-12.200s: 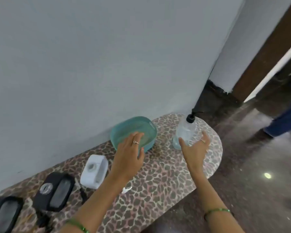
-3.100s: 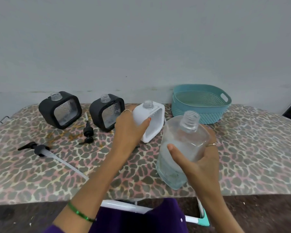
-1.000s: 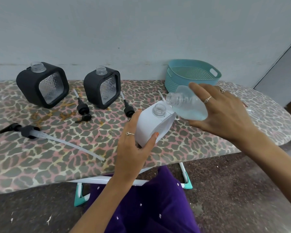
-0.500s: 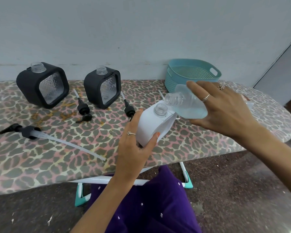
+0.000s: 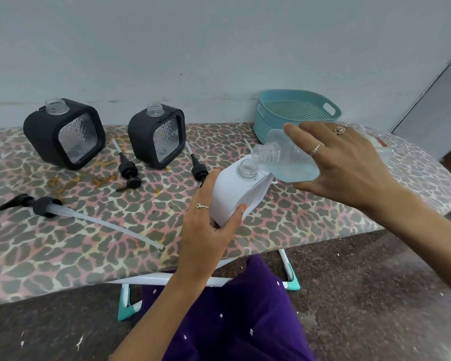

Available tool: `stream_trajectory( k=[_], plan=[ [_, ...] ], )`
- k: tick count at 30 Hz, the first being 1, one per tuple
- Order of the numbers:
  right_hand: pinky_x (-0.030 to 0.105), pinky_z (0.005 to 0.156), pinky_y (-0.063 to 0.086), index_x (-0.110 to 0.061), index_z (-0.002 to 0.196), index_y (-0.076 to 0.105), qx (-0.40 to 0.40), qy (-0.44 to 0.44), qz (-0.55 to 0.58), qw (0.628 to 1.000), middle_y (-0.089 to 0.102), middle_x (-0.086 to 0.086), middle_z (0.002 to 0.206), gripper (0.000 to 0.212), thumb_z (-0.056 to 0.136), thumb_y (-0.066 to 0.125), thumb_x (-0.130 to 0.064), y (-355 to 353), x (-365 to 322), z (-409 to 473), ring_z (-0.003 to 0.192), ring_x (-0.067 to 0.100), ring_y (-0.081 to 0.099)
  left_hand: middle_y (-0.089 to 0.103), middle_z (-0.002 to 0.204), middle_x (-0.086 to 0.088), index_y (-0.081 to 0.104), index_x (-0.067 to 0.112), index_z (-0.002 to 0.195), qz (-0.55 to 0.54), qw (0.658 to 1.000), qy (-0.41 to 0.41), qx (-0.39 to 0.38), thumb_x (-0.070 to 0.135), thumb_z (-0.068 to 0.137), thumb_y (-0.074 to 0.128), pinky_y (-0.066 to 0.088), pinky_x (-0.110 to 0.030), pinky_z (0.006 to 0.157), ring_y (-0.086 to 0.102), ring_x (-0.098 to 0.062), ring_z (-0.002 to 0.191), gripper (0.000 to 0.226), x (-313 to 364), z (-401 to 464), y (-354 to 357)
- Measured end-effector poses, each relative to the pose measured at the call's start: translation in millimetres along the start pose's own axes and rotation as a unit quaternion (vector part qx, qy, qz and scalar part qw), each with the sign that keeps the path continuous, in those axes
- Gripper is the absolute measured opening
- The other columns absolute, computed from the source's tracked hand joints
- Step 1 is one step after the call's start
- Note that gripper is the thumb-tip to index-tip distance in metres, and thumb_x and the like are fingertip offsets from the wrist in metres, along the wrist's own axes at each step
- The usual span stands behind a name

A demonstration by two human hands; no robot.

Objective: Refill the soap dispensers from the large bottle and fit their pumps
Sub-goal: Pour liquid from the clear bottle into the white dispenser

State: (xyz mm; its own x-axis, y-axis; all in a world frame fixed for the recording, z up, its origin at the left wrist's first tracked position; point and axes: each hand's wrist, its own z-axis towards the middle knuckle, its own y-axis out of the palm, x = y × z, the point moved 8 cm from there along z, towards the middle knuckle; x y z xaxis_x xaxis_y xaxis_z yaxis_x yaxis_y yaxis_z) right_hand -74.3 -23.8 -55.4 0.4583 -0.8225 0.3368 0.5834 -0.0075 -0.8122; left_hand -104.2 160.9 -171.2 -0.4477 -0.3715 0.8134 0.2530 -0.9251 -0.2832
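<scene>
Two dispensers (image 5: pixel 64 132) (image 5: pixel 157 138) stand left of the basket (image 5: pixel 296 113), pumps (image 5: pixel 126 168) lying before them

Pouring position over a leopard-print board (image 5: pixel 63 246), seen from above.

Left hand (image 5: pixel 206 230) gripping white dispenser (image 5: pixel 235 194), tilted, open neck up. Right hand (image 5: pixel 341 165) holding large clear bottle (image 5: pixel 287 162) on its side, pale blue liquid inside, mouth just above the dispenser's neck. Two black dispensers (image 5: pixel 63 134) (image 5: pixel 158 136) upright near the wall, necks open. Small black pumps (image 5: pixel 127 169) (image 5: pixel 199 171) lying between them; long pump (image 5: pixel 42 207) with tube lying at left. Teal basket (image 5: pixel 297 110) behind the bottle.
</scene>
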Motion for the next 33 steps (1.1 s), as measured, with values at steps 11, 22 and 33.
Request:
stream_trajectory(
  k=[11, 22, 33],
  plan=[
    [0.046, 0.075, 0.051, -0.012, 0.133, 0.039, -0.009, -0.009, 0.001, 1.000, 0.061, 0.021, 0.117, 0.098, 0.055, 0.090, -0.041, 4.6, 2.3, 0.7, 0.098, 0.041, 0.063, 0.051, 0.137, 0.003, 0.036, 0.024, 0.146, 0.010, 1.000, -0.005, 0.001, 0.038, 0.087, 0.068, 0.058, -0.040, 0.089, 0.054, -0.015, 0.124, 0.069, -0.1, 0.2, 0.0],
    [0.046, 0.077, 0.050, -0.014, 0.134, 0.039, -0.004, -0.017, -0.008, 1.000, 0.061, 0.020, 0.118, 0.095, 0.057, 0.088, -0.042, 4.1, 3.8, -0.7, 0.100, 0.040, 0.062, 0.048, 0.139, 0.010, 0.035, 0.025, 0.146, 0.011, 1.000, -0.005, 0.003, 0.045, 0.086, 0.064, 0.057, -0.041, 0.090, 0.052, -0.013, 0.127, 0.070, -0.5, 0.3, 0.0],
    [0.044, 0.075, 0.050, -0.014, 0.132, 0.040, 0.007, -0.029, -0.016, 0.999, 0.062, 0.020, 0.116, 0.091, 0.061, 0.087, -0.044, 2.3, 1.9, 1.2, 0.099, 0.039, 0.063, 0.046, 0.137, 0.012, 0.035, 0.028, 0.146, 0.010, 1.000, -0.005, -0.001, 0.047, 0.086, 0.062, 0.055, -0.033, 0.093, 0.052, -0.010, 0.124, 0.069, 0.7, 0.5, 0.6]
  ],
)
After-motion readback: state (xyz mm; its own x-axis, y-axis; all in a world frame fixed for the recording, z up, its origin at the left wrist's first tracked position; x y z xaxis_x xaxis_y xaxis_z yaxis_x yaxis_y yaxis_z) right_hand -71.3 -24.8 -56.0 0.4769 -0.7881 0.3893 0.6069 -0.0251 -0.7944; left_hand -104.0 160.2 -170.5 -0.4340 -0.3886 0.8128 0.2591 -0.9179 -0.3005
